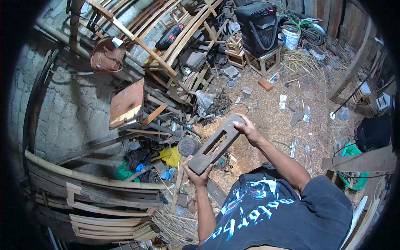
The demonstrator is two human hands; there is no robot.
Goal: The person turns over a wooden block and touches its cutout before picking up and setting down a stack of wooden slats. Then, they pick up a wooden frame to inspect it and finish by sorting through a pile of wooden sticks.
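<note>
I hold a long grey wooden block with a rectangular slot cut through its middle, tilted up in front of me. My left hand grips its lower end from beneath. At the upper end, my right hand has its fingers wrapped over the edge. My dark printed shirt fills the lower right of the view.
Sawdust and straw cover the floor. A black speaker stands on a wooden stool, with a white bucket beside it. Curved wooden slats are stacked at lower left, a brown board leans among timber scraps, and a power strip lies nearby.
</note>
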